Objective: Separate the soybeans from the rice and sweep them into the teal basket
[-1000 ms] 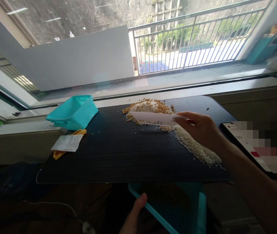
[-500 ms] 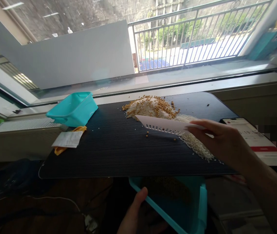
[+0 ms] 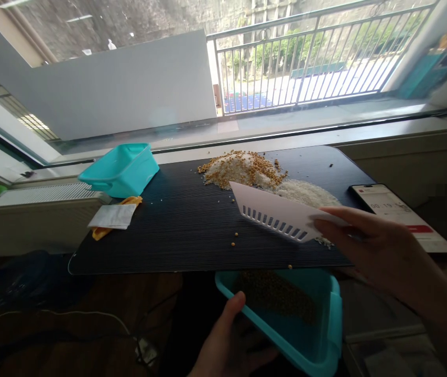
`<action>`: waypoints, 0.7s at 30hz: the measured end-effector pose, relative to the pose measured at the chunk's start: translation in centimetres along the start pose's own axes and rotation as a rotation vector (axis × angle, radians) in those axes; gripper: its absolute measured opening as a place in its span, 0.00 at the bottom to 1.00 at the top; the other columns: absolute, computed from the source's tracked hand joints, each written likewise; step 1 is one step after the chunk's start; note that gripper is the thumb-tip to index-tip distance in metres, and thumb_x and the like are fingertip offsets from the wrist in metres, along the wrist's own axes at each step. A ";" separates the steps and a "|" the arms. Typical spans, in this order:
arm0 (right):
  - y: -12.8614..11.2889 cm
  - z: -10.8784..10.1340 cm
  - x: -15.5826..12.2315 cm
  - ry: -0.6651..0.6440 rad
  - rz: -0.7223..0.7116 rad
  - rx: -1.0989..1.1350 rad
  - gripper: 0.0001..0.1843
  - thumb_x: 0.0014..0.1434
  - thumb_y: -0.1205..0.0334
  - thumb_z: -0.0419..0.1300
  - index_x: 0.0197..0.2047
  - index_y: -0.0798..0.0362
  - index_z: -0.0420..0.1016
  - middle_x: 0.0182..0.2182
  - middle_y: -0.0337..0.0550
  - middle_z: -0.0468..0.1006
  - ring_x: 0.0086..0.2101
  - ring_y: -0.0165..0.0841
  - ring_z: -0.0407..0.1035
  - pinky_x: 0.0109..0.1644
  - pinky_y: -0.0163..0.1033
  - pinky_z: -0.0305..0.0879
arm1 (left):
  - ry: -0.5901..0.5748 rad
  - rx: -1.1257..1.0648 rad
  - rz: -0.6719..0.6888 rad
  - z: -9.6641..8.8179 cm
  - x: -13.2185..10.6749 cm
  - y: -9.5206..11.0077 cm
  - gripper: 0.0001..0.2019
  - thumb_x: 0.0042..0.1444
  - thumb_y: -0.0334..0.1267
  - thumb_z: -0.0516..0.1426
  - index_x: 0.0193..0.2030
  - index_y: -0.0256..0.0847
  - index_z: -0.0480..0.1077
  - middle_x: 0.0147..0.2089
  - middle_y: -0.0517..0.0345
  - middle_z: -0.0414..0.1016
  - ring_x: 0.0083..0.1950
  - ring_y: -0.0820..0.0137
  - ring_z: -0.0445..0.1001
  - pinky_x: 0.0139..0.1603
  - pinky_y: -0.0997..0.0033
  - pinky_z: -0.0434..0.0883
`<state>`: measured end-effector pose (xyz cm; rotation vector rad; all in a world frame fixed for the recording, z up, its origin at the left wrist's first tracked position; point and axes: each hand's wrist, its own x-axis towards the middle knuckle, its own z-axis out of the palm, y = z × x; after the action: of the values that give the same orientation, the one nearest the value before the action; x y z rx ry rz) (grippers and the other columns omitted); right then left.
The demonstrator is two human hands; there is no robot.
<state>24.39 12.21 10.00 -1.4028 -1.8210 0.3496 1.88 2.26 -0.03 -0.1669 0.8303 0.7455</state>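
Thumb and fingers of the right hand [image 3: 380, 235] are closing on the end of a white slotted scraper [image 3: 272, 207], which is tilting with its slots toward the near edge of the table. Over the last second the scraper has been coming away from the mixed heap [image 3: 233, 170] and toward the person, and some loose beans [image 3: 233, 244] are now sitting on the near side, one right at the table edge. That is leaving those few apart from the heap and close to the lower tub [image 3: 336, 324], whose near rim the left hand [image 3: 227, 335] is gripping, thumb over the top. Dark, grainy contents are lying inside, too dim to name surely.

Behind the scraper, a spread of white rice [image 3: 305, 193] is adjoining the heap, where yellowish beans are covering paler grains. The dark tabletop [image 3: 168, 225] is also bearing a teal container [image 3: 140, 175], with folded white paper [image 3: 111, 215] lying on something orange [image 3: 99, 234] just in front. A phone [image 3: 400, 214] is showing a timer at the right end. Beyond, daylight is coming through a window past a metal railing [image 3: 305, 57].
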 end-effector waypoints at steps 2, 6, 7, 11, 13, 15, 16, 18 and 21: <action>-0.3 0.1 -0.2 -0.042 -0.013 0.021 0.12 0.57 0.50 0.59 0.33 0.47 0.78 0.27 0.37 0.80 0.25 0.31 0.72 0.28 0.35 0.70 | 0.002 0.003 0.011 0.0 -0.1 -0.1 0.33 0.60 0.50 0.56 0.67 0.34 0.56 0.60 0.37 0.72 0.57 0.49 0.74 0.59 0.46 0.68; -0.8 1.3 0.2 -0.084 -0.087 0.055 0.10 0.59 0.52 0.58 0.35 0.47 0.78 0.31 0.37 0.82 0.30 0.32 0.75 0.35 0.36 0.72 | 0.005 0.039 0.058 -0.5 -0.8 0.0 0.31 0.61 0.51 0.54 0.66 0.35 0.57 0.59 0.38 0.73 0.57 0.50 0.74 0.60 0.47 0.68; -0.8 1.6 0.3 -0.114 -0.115 0.070 0.10 0.60 0.53 0.58 0.37 0.47 0.78 0.33 0.37 0.82 0.32 0.32 0.75 0.37 0.36 0.72 | 0.010 0.044 0.067 -0.7 -1.0 0.1 0.31 0.61 0.51 0.54 0.66 0.35 0.57 0.58 0.38 0.74 0.57 0.50 0.74 0.60 0.47 0.67; -1.1 1.8 0.0 -0.264 -0.234 0.102 0.10 0.61 0.54 0.57 0.39 0.46 0.79 0.37 0.39 0.83 0.37 0.33 0.76 0.41 0.35 0.72 | 0.048 0.030 0.121 -1.8 -2.1 0.8 0.30 0.62 0.51 0.52 0.66 0.36 0.57 0.58 0.40 0.75 0.58 0.49 0.73 0.61 0.45 0.66; -1.4 1.0 -0.7 -0.297 -0.283 0.099 0.10 0.61 0.54 0.57 0.39 0.45 0.79 0.37 0.38 0.83 0.37 0.33 0.77 0.40 0.34 0.72 | 0.066 0.030 0.143 -2.2 -2.7 1.1 0.29 0.63 0.50 0.52 0.66 0.38 0.57 0.58 0.42 0.75 0.59 0.50 0.73 0.61 0.44 0.66; -1.7 0.1 -1.3 -0.288 -0.318 0.101 0.09 0.61 0.54 0.58 0.39 0.42 0.79 0.35 0.36 0.83 0.35 0.32 0.77 0.38 0.33 0.73 | 0.092 0.042 0.159 -2.4 -3.0 1.3 0.29 0.63 0.50 0.52 0.66 0.39 0.57 0.58 0.43 0.75 0.59 0.50 0.73 0.61 0.45 0.66; -1.8 -0.2 -1.4 -0.270 -0.320 0.099 0.08 0.60 0.54 0.58 0.38 0.41 0.79 0.35 0.35 0.83 0.34 0.32 0.77 0.37 0.33 0.73 | 0.102 0.046 0.160 -2.4 -3.0 1.4 0.29 0.63 0.51 0.52 0.66 0.38 0.57 0.58 0.43 0.75 0.58 0.50 0.73 0.61 0.45 0.66; -1.9 -0.3 -1.1 -0.199 -0.291 0.083 0.07 0.60 0.54 0.59 0.38 0.40 0.79 0.34 0.34 0.83 0.33 0.33 0.77 0.36 0.35 0.74 | 0.108 0.050 0.150 -2.2 -3.0 1.5 0.29 0.63 0.52 0.52 0.66 0.37 0.58 0.58 0.42 0.75 0.58 0.51 0.74 0.60 0.46 0.67; -1.4 1.1 0.5 -0.080 -0.209 0.038 0.08 0.60 0.54 0.58 0.39 0.41 0.79 0.37 0.37 0.83 0.36 0.36 0.77 0.41 0.41 0.74 | 0.118 0.046 0.140 -1.9 -2.8 1.5 0.30 0.62 0.52 0.53 0.65 0.36 0.59 0.56 0.41 0.76 0.56 0.52 0.75 0.59 0.49 0.68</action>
<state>22.59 12.46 10.37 -1.1744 -1.9952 0.3343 -1.51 1.08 0.97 -0.1127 0.9779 0.8529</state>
